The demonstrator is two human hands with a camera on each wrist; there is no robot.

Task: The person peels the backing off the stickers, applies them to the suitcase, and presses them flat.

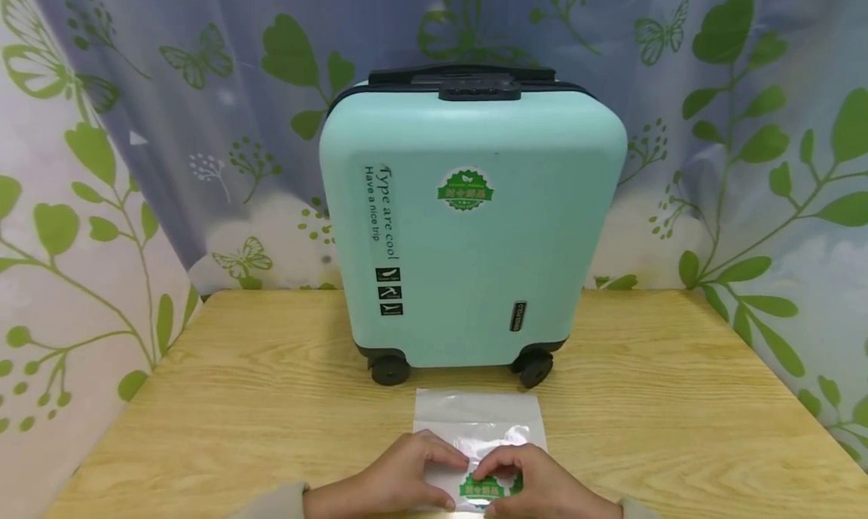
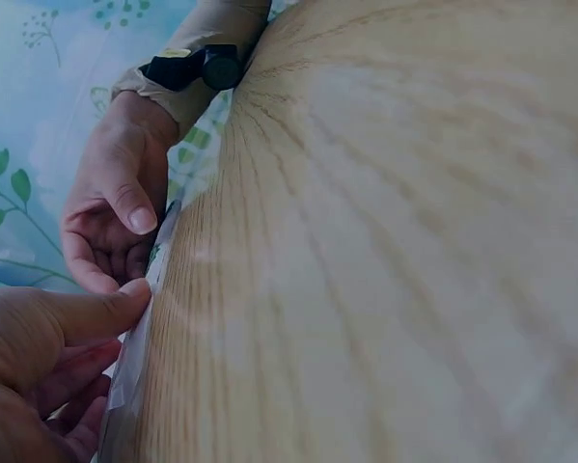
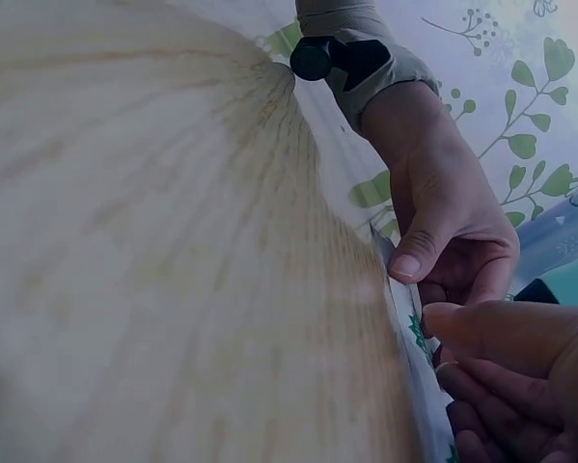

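Observation:
A glossy white sticker sheet (image 1: pixel 475 407) lies on the wooden table (image 1: pixel 644 406) in front of the suitcase, with a round green sticker (image 1: pixel 481 490) near its front edge. From the left, my left hand (image 1: pixel 414 474) touches the sheet, its thumb and forefinger spread in a loose arc beside the sticker. My right hand (image 1: pixel 532 485) faces it, forefinger and thumb bowed apart at the sticker and partly covering more green print. In the wrist views the sheet (image 3: pixel 424 405) shows nearly edge-on, with both hands' fingertips right at it.
A mint-green suitcase (image 1: pixel 468 263) with black wheels stands upright on the table behind the hands. Its front bears a round green sticker (image 1: pixel 466 189) and black lettering (image 1: pixel 380 210). Leaf-patterned cloth (image 1: pixel 224 165) hangs behind and at the sides.

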